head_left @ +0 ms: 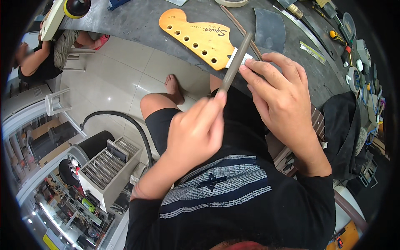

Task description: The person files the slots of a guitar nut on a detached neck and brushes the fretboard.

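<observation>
A guitar neck's amber headstock (196, 37), with a row of round tuner holes, lies over the bench edge. Across its inner end is a white strip (248, 57), probably the nut or tape; which one I cannot tell. My left hand (196, 129), slightly blurred, is closed around the lower end of a long grey-brown file (237, 62), which crosses the white strip at a slant. My right hand (279, 87) has its fingertips pressed together at the strip, beside the file. Part of the fretboard (318, 123) shows beyond my right wrist; the rest of the neck is hidden.
On the dark bench (133, 25) lie a thin brown rod (235, 23), a dark grey sheet (270, 31), a steel ruler (298, 25) and a yellow-handled screwdriver (337, 37). Black cloth (343, 133) hangs at the right. At left sits another person (41, 58); a black hose (125, 118) curves over the floor.
</observation>
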### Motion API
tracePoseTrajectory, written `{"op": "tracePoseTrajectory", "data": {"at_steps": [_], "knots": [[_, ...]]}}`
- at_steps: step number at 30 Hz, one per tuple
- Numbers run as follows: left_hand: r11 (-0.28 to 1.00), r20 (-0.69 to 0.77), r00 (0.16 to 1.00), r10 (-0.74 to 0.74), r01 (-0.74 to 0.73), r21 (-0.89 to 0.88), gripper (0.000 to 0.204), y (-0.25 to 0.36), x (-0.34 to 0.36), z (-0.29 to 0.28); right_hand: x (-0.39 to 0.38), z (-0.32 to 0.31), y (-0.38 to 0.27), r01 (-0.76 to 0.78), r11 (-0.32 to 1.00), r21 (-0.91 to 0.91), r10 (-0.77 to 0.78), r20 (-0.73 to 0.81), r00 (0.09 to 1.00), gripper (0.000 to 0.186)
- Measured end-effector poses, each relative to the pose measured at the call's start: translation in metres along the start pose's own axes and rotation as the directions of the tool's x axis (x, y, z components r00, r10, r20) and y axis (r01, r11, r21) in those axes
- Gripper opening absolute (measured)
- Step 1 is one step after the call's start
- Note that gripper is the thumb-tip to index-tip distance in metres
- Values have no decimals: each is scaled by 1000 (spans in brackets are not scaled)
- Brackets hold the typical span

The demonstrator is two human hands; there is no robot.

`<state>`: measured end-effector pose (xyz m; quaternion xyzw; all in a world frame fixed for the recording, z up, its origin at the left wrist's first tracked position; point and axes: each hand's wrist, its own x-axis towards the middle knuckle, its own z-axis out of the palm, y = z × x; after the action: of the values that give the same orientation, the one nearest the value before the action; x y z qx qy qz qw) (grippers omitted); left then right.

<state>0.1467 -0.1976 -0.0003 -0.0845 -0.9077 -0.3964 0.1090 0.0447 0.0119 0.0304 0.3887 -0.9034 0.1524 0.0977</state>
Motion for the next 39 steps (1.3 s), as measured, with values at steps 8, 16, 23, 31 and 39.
{"op": "tracePoseTrajectory", "data": {"at_steps": [8, 16, 23, 31, 39], "knots": [[998, 124, 990, -65, 64, 11, 43, 9, -43, -23, -4, 2, 4, -9, 1000, 5, 9, -11, 1000, 40], [991, 30, 999, 16, -19, 130, 45, 8, 37, 11, -4, 1, 6, 16, 999, 32, -16, 2, 1000, 46], [991, 167, 983, -81, 61, 121, 47, 19, -31, -25, -5, -2, 9, 22, 998, 54, -25, 47, 999, 49], [994, 124, 992, -28, 15, 105, 52, 12, -14, -8, -9, -3, 18, 58, 998, 23, -60, 58, 997, 54], [993, 43, 999, -9, 4, 121, 45, 5, 40, 15, -5, -3, 14, 67, 997, 44, -70, 67, 995, 53]]}}
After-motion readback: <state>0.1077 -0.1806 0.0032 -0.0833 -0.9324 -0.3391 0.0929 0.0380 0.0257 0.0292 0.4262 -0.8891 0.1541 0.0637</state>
